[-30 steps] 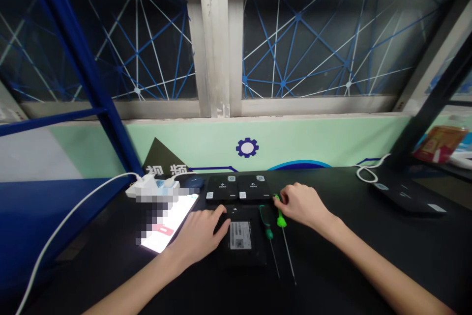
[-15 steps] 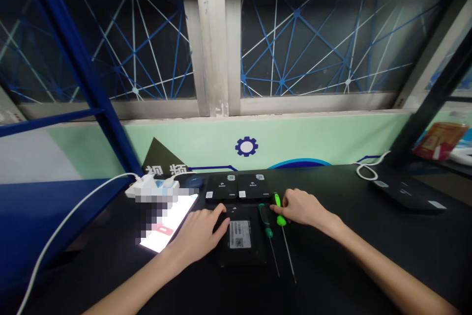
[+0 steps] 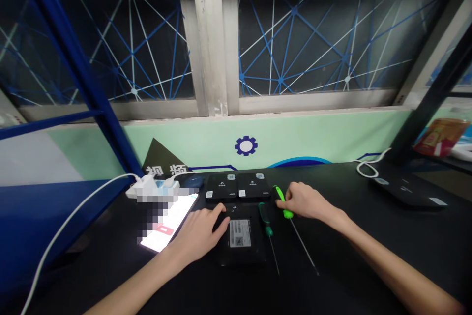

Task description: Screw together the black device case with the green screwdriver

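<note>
My right hand (image 3: 303, 200) is closed on the handle of a bright green and black screwdriver (image 3: 287, 214), whose long shaft points down and to the right. Left of it lies a dark green screwdriver (image 3: 268, 226), apart from my hand. My left hand (image 3: 206, 229) rests with thumb and fingers apart at the left edge of a flat black device (image 3: 254, 251) that has a white printed label (image 3: 240, 234) facing up. Two flat black boxes (image 3: 221, 186) with small stickers sit side by side behind this device.
A lit phone (image 3: 169, 221) lies left of my left hand, partly pixelated. Behind it are a white power strip (image 3: 158, 186) with plugs and a dark blue mouse (image 3: 193, 182). Another flat black device (image 3: 409, 192) and a white cable (image 3: 367, 171) lie at the right.
My right hand has moved slightly right and away from me with the bright green screwdriver, and its tip has swung to the right. My left hand has stayed in place.
</note>
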`<state>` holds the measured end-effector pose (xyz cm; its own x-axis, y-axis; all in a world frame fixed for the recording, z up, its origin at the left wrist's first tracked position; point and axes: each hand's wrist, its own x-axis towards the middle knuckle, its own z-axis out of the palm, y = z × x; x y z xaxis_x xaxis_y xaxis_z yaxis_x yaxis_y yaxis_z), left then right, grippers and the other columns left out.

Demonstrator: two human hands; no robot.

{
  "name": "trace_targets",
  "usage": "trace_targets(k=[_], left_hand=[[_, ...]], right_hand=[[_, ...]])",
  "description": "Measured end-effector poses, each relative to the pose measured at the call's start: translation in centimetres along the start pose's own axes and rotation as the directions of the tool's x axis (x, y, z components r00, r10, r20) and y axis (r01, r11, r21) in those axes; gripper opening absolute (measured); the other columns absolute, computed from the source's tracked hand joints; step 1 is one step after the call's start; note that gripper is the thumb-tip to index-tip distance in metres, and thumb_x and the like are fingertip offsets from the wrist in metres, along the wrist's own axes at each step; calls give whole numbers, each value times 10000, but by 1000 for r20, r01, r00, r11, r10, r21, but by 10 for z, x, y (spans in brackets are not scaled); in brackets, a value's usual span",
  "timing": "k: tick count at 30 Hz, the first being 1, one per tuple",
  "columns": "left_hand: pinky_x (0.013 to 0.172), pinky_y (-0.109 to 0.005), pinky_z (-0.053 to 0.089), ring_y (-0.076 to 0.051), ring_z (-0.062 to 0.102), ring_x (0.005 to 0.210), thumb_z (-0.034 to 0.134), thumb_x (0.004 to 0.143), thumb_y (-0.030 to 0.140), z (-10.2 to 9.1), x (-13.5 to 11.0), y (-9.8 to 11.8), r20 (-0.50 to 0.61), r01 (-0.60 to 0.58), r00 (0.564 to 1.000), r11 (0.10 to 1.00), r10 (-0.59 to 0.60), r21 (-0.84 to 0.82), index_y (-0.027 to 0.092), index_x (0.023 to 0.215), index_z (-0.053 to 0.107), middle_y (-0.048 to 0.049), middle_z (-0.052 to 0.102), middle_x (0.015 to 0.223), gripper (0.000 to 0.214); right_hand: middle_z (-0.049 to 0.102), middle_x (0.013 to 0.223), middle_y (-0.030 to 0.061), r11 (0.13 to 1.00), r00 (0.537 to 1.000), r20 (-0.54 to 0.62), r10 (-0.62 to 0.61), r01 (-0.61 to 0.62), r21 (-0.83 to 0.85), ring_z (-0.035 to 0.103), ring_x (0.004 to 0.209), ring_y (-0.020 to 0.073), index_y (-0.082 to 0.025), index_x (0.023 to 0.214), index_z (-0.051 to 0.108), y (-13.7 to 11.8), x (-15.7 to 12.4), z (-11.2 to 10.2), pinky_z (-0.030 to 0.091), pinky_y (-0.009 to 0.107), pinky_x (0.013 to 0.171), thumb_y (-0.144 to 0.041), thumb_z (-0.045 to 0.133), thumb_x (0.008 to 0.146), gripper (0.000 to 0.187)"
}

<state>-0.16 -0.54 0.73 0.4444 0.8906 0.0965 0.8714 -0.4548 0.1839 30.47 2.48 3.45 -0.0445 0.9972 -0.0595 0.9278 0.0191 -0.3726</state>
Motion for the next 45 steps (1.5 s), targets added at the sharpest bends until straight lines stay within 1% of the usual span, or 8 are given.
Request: trace_targets(k=[5, 9, 14, 18, 20, 27, 34, 45], left_hand=[[613, -306, 432, -256, 656, 707, 300, 1022, 511, 1, 1, 0, -9, 20, 1000, 1000, -20, 9, 237, 1175, 566, -36, 659, 736, 412], [615, -305, 428, -259, 657, 717, 318, 1014, 520, 1, 0, -1, -10, 45, 999, 999, -45, 2, 238, 1176, 573, -37, 662, 744, 413], [618, -301, 422, -252, 656, 700, 325, 1017, 507, 0, 0, -1, 6, 36, 999, 999, -36, -23, 247, 1143, 581, -30, 663, 738, 386], [624, -307, 425, -265, 659, 730, 334, 1013, 514, -1, 0, -1, 3, 50, 999, 999, -50, -11, 246, 1162, 581, -41, 667, 757, 394], [610, -306, 424, -268, 660, 741, 328, 1012, 524, 0, 0, -1, 11, 54, 998, 998, -54, -19, 247, 1170, 583, -48, 671, 775, 409], [607, -311, 425, -262, 657, 716, 314, 1013, 536, -1, 0, -1, 5, 47, 999, 998, -47, -28, 254, 1161, 583, -36, 664, 746, 417], [605, -305, 426, -257, 653, 693, 312, 1009, 540, -1, 0, -1, 9, 49, 999, 999, -49, -22, 246, 1146, 586, -30, 653, 722, 424], [588, -293, 396, -245, 645, 659, 332, 1015, 516, 1, 0, -1, -10, 28, 1000, 1000, -28, -3, 242, 1121, 575, -24, 650, 714, 382]], right_hand=[[338, 442, -40, 948, 968, -190, -161, 205, 242, 276, 452, 105, -211, 441, 336, 5, 3, -8, 223, 290, 496, -500, 628, 822, 560], [233, 511, -68, 755, 927, -289, -238, 364, 546, 179, 496, 92, -208, 515, 316, 0, 0, -6, 153, 282, 503, -584, 596, 860, 582], [366, 557, -47, 487, 881, -467, -77, 442, 753, 327, 488, 93, -184, 632, 531, -6, -3, 0, 235, 247, 467, -578, 594, 884, 472], [466, 587, -35, 267, 851, -524, 29, 498, 825, 357, 447, 79, -174, 803, 644, -2, 1, 6, 259, 229, 425, -514, 595, 907, 359], [507, 590, -31, 212, 841, -540, 40, 521, 827, 363, 428, 77, -178, 848, 653, -1, 3, 8, 262, 228, 411, -467, 603, 910, 300], [603, 699, 3, 156, 861, -509, -8, 504, 849, 461, 465, 89, -171, 914, 656, -8, -2, 9, 324, 221, 399, -362, 666, 866, 198], [693, 793, 48, 175, 890, -455, -40, 454, 874, 573, 540, 120, -163, 867, 656, -12, 0, 22, 439, 242, 481, -293, 737, 814, 162], [711, 923, 98, 109, 940, -321, -115, 333, 936, 672, 707, 195, -155, 792, 681, -27, -9, 38, 544, 291, 584, -459, 706, 840, 308]])
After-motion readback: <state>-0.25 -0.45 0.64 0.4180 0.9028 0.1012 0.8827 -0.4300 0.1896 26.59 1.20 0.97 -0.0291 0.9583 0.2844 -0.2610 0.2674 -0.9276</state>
